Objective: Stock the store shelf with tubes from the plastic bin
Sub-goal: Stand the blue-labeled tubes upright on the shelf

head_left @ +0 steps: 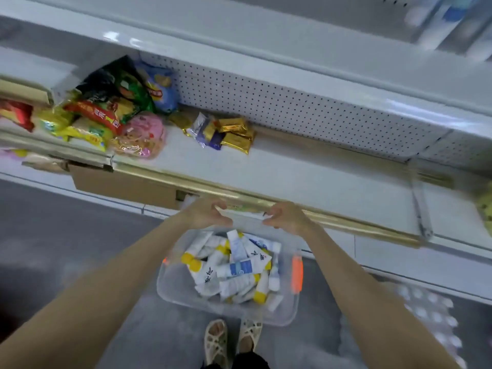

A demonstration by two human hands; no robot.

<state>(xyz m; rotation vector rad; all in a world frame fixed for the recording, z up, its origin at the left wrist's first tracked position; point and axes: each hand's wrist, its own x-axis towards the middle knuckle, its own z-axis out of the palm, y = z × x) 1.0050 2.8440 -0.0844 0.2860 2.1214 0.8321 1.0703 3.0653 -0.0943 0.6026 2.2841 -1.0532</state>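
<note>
My grip is two-handed on one white tube [243,213]. My left hand [210,215] pinches one end and my right hand [288,218] the other, at the frame's centre, just before the shelf's gold edge strip [346,222]; blur hides the details. Directly below, the plastic bin [170,283] holds a pile of tubes [234,270], near my sandals [217,339]. On the shelf [306,179], gold packets [237,134] lie above centre. Snack bags [106,107] crowd the upper left, and a clear divider [420,209] stands at right. A cardboard box [119,185] sits under the shelf's left part.
</note>
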